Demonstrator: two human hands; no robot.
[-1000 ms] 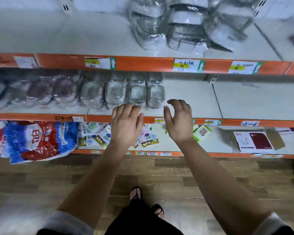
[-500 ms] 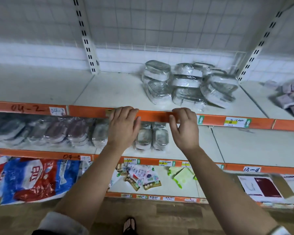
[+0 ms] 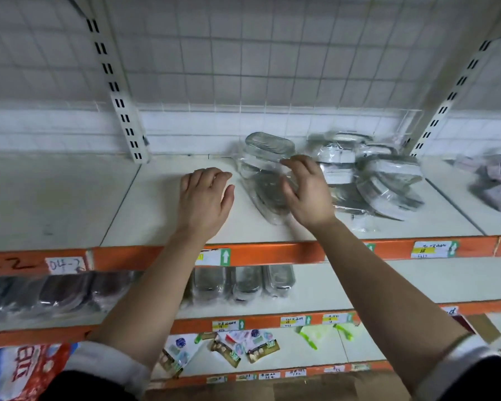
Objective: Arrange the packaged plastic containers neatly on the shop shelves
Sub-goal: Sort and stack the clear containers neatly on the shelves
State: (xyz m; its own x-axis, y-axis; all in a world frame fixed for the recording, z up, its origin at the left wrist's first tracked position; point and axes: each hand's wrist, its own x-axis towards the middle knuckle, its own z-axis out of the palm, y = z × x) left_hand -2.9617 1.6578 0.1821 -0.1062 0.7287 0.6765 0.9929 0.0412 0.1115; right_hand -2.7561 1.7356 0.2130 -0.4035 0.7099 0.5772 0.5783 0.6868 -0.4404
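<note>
Top shelf (image 3: 156, 215): one heap of packaged containers (image 3: 373, 180), exact count unclear through film. Left hand (image 3: 206, 198) flat with fingers relaxed, just left of the heap. Right hand (image 3: 304, 192) curved against leftmost pack (image 3: 268, 146); grip not confirmable. Shelf below (image 3: 417, 282): three clear packs (image 3: 246, 285) in a row.

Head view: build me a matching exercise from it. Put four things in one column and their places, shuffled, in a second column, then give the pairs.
Things
1. left hand
2. right hand
3. snack packets
4. red and blue bag

Places
A. bottom left corner of the view
B. in front of the wrapped containers on the top shelf
C. over a bare part of the top shelf, left of the containers
D. middle of the lowest shelf in view

Pairs: 1-C, 2-B, 3-D, 4-A
</note>
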